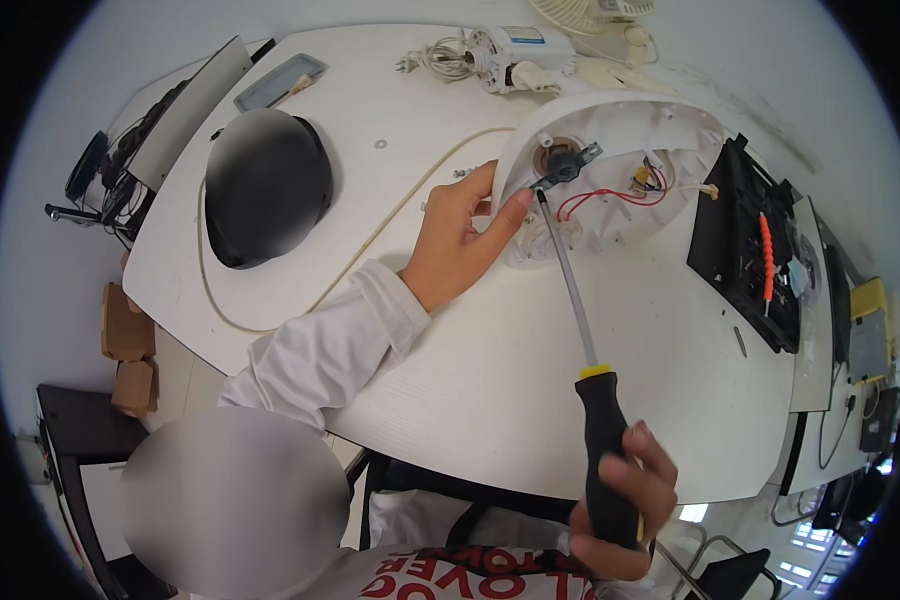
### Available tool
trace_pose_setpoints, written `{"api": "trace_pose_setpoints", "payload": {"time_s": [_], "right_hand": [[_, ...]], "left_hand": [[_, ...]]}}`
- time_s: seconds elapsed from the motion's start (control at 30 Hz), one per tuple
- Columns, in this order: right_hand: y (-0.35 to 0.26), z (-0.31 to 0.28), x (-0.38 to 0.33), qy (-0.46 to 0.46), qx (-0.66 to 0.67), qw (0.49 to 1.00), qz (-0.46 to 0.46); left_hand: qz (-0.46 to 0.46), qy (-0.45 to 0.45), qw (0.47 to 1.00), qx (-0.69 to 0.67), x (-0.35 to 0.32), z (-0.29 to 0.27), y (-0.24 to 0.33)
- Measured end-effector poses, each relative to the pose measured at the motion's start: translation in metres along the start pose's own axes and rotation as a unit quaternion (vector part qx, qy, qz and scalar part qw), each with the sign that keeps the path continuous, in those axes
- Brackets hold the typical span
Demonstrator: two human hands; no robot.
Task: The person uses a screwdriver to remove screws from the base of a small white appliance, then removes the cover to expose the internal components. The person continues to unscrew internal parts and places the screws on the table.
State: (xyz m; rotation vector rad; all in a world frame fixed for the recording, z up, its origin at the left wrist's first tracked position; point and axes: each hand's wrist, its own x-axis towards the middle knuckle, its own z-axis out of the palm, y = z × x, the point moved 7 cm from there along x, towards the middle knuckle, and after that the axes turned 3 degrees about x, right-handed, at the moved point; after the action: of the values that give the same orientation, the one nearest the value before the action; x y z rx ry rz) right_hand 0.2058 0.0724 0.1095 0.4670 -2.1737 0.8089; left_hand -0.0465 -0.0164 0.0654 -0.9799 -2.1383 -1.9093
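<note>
My left hand [460, 235] grips the rim of an upturned white appliance shell [610, 130] on the white table [530, 340], thumb pressed beside a dark metal bracket [568, 163] at its middle. My right hand [620, 500] is shut on the black and yellow handle of a long screwdriver [570, 290]. Its tip rests at the bracket. Red wires [610, 198] run inside the shell.
A black round lid or bowl [265, 190] lies at the left of the table, ringed by a thin cream cord [370, 240]. A black tool tray [745, 245] with an orange part sits at the right. A white power unit with cable [510, 55] lies at the back.
</note>
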Motion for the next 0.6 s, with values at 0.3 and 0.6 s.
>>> {"api": "trace_pose_setpoints", "payload": {"time_s": [0.3,0.6], "right_hand": [[-0.008,-0.021,-0.006,0.083,-0.045,0.995,-0.037],[-0.006,-0.017,0.021,0.113,-0.066,0.991,0.033]], "left_hand": [[0.004,0.007,1.000,-0.014,-0.001,-0.002,-0.001],[0.006,0.009,1.000,-0.017,0.000,0.001,0.003]]}}
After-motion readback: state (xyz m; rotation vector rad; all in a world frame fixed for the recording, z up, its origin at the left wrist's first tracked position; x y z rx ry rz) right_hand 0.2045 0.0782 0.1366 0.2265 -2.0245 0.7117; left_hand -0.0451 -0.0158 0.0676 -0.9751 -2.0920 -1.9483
